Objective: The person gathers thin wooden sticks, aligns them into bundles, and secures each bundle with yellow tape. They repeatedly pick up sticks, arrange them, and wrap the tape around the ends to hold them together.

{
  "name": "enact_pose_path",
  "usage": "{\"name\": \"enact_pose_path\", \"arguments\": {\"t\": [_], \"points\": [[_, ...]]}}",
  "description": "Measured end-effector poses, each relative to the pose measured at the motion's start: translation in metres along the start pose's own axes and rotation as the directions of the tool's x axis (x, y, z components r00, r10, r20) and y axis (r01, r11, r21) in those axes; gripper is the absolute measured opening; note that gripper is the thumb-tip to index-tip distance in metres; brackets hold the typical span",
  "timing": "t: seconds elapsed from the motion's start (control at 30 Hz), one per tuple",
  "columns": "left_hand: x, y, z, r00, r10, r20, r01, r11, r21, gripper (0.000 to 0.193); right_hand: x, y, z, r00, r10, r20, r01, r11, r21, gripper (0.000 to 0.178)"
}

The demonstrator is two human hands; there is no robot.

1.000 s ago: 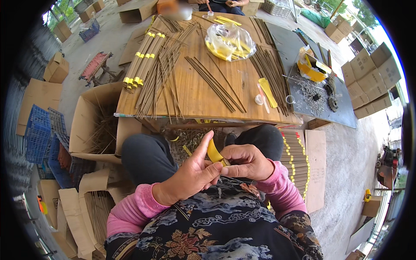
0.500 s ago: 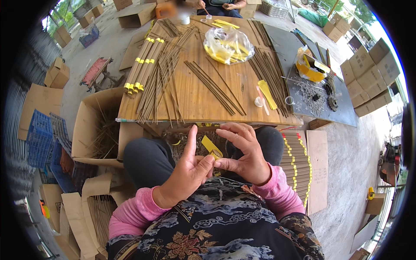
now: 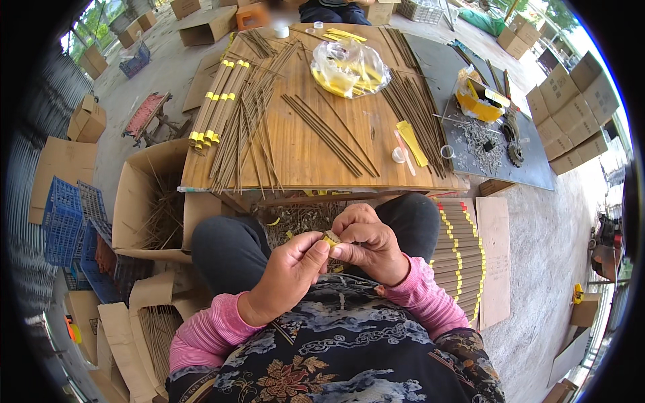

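Note:
Above my lap, a bundle of thin brown sticks point(image 3: 331, 238) points end-on toward the table, with yellow paper wrapped around its tip. My left hand point(image 3: 285, 272) is closed around it, thumb pressed against the yellow band. From the other side, my right hand point(image 3: 373, 247) pinches the band with its fingers curled over the end. The bundle's length is hidden by my hands. On the table ahead lie finished-looking bundles with yellow bands point(image 3: 216, 104), loose brown sticks point(image 3: 329, 134) and yellow paper strips point(image 3: 412, 143).
The wooden table point(image 3: 295, 171) has a clear plastic bag of yellow strips point(image 3: 349, 70) and a small white cup point(image 3: 398, 155). A carton of sticks point(image 3: 151, 201) stands left; banded bundles point(image 3: 463, 258) lie at my right. A person point(image 3: 334, 12) sits across the table.
My right fingers have curled down onto the bundle's end, and my left index finger has folded in. The yellow strip's loose tail, sticking up before, is now wrapped or hidden.

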State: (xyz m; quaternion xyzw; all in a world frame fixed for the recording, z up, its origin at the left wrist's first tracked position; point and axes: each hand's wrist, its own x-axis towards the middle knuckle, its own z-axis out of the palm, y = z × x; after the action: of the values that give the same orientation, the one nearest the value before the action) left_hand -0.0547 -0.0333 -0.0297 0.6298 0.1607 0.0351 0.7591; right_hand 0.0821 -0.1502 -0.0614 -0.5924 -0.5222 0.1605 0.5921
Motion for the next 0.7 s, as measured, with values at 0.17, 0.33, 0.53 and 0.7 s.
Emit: {"name": "enact_pose_path", "arguments": {"t": [0.17, 0.33, 0.53, 0.7], "points": [[0.000, -0.004, 0.003, 0.992, 0.099, -0.071, -0.088, 0.986, 0.144, 0.031, 0.003, -0.010, 0.003, 0.954, 0.140, -0.263, -0.186, 0.970, -0.156, 0.039], [-0.002, -0.007, 0.009, 0.973, 0.178, -0.148, -0.133, 0.953, 0.272, 0.034, -0.009, -0.021, 0.006, 0.921, 0.373, -0.116, -0.371, 0.928, 0.031, 0.025], [-0.003, -0.010, 0.014, 0.937, 0.311, -0.155, -0.234, 0.894, 0.381, 0.029, -0.015, -0.024, 0.008, 0.896, 0.445, -0.002, -0.437, 0.881, 0.184, 0.021], [-0.003, -0.007, 0.010, 0.970, 0.244, 0.012, -0.239, 0.936, 0.260, 0.035, -0.016, -0.015, -0.003, 0.887, 0.396, 0.237, -0.461, 0.769, 0.442, 0.020]]}}
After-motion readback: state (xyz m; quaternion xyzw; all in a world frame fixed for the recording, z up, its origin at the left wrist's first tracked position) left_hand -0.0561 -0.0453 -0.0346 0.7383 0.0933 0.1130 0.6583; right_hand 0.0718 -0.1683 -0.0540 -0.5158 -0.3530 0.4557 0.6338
